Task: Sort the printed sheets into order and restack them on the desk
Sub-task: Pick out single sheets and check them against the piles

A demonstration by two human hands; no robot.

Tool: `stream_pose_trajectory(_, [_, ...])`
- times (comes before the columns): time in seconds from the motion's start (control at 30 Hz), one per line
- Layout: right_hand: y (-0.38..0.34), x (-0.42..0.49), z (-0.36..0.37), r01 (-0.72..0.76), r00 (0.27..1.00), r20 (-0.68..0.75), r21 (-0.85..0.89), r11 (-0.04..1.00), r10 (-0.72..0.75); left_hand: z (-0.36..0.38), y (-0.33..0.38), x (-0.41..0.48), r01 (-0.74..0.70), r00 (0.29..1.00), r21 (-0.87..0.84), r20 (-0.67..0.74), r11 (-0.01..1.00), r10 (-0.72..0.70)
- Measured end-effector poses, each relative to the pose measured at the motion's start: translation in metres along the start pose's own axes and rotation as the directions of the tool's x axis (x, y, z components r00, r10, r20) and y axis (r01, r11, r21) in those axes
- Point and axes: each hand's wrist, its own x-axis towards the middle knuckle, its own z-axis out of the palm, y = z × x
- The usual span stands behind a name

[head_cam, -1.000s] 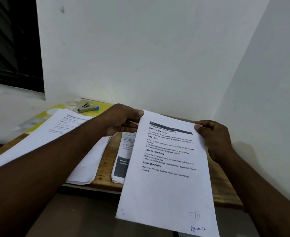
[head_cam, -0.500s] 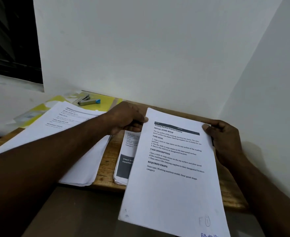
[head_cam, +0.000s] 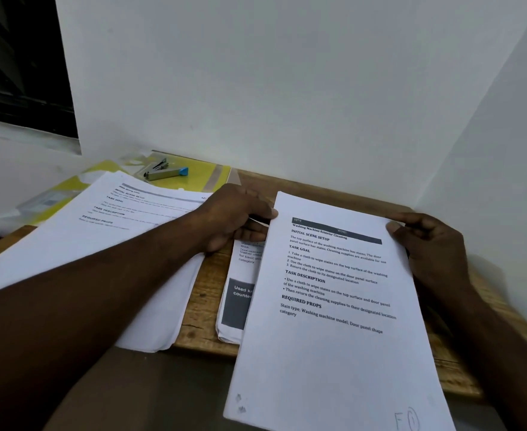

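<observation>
Holding 1 sheet (head_cam: 333, 337) by its top corners: left hand (head_cam: 234, 219) pinches at 10 o'clock, right hand (head_cam: 433, 247) at 2 o'clock, thumbs on top. It hangs face-up over the near edge of the desk (head_cam: 206, 306), likely for reading its heading before filing. 2 stacks (head_cam: 100, 231) lie at 9 o'clock.

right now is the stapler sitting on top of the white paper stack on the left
No, the stapler lies on the yellow folder, behind the left paper stack.
</observation>
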Motion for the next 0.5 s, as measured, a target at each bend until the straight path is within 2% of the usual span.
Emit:
stream_pose_trajectory(0.3, [-0.0001, -0.0010, 0.0004, -0.006, 1.000, -0.005, 0.057, 0.998, 0.006, 0.0005, -0.0018, 0.0019, -0.031, 0.999, -0.021, -0.009, 0.999, 0.031])
stream_pose_trajectory(0.5, [-0.0012, -0.0019, 0.0007, 0.034, 0.999, 0.007, 0.032, 0.999, -0.034, 0.0058, -0.0063, 0.0013, -0.219, 0.964, 0.258, -0.089, 0.941, 0.249])
